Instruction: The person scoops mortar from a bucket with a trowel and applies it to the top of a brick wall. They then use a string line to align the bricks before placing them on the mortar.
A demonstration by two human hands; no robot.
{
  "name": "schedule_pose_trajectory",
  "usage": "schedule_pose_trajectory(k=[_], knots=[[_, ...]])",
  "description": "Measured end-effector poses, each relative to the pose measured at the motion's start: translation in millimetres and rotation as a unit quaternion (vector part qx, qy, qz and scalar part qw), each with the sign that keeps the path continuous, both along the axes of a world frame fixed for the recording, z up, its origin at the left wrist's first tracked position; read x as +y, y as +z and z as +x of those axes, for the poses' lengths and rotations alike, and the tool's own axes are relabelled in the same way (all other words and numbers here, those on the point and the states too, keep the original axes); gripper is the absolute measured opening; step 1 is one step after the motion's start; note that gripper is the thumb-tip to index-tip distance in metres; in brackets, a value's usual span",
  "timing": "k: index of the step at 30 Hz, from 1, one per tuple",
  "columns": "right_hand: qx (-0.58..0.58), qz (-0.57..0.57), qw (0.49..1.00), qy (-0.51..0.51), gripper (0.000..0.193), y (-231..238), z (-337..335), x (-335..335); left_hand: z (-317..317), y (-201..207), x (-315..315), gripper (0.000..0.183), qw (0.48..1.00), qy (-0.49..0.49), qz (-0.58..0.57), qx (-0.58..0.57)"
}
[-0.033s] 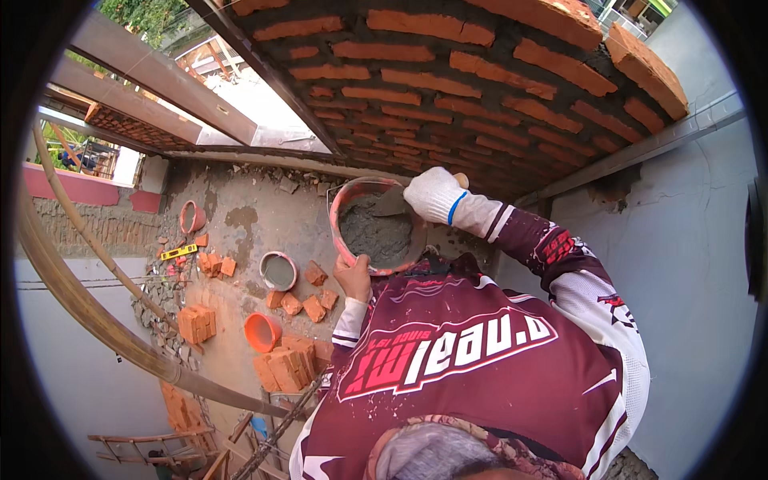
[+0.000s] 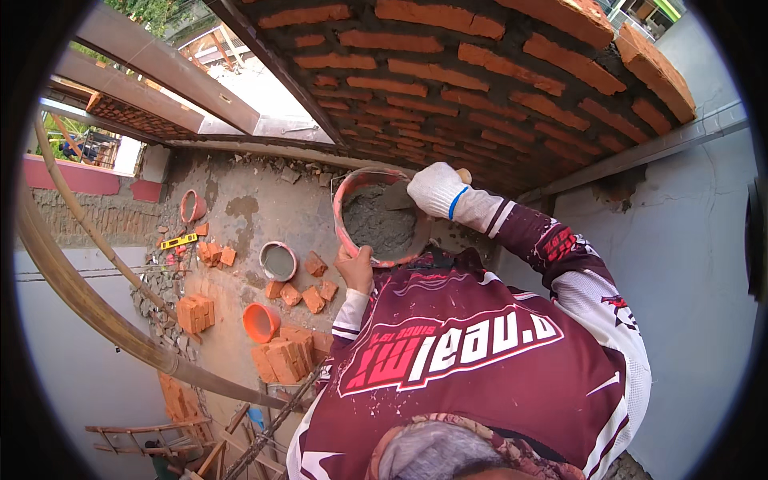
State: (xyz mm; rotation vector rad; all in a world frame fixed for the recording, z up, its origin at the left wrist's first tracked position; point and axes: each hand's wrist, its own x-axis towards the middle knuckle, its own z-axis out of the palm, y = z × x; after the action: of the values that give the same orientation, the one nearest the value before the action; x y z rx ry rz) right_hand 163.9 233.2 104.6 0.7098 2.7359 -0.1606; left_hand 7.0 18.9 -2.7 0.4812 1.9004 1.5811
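A red bucket point(image 2: 342, 228) holds wet grey mortar point(image 2: 372, 220) close in front of my body, below the brick wall. My bare left hand point(image 2: 354, 269) is closed on the bucket's near left rim. On the far right side of the bucket, my right hand point(image 2: 436, 190), in a white knitted glove with a blue cuff edge, grips a trowel point(image 2: 397, 197). The end of its wooden handle sticks out past the glove. Its grey blade rests against the mortar, partly covered by the glove and smeared with the same grey.
A brick wall point(image 2: 448, 96) rises ahead, with a loose brick point(image 2: 654, 72) at its top right. Lower down at left are a mortar bucket point(image 2: 278, 266), an orange bucket point(image 2: 261, 322), brick stacks point(image 2: 195, 314) and a yellow level point(image 2: 178, 241). A curved bamboo pole point(image 2: 104, 308) crosses the left.
The view has shifted slightly. Both hands keep their grips, and the trowel stays at the mortar with almost no movement. More of another person shows at the lower left.
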Motion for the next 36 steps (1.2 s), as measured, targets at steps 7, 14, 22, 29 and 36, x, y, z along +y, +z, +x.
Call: schedule_pose_trajectory(k=[7,14,22,29,36], knots=[[0.011,-0.223,0.975,-0.019,0.028,-30,4,-41,5,3,9,0.014,0.996,-0.017,0.058,-0.059],[0.087,0.06,0.986,0.133,0.011,-5,21,-47,4,-2,-2,0.014,0.996,0.016,0.069,-0.053],[-0.044,0.023,0.997,0.051,0.014,3,-1,-23,7,-1,-2,0.014,0.995,0.017,0.067,-0.066],[-0.001,-0.235,0.972,-0.01,0.031,-24,4,-39,8,-3,-4,0.013,0.998,-0.009,0.057,-0.033],[0.037,-0.262,0.958,-0.115,0.036,9,41,-28,7,-5,-1,0.013,0.996,-0.013,0.065,-0.064]])
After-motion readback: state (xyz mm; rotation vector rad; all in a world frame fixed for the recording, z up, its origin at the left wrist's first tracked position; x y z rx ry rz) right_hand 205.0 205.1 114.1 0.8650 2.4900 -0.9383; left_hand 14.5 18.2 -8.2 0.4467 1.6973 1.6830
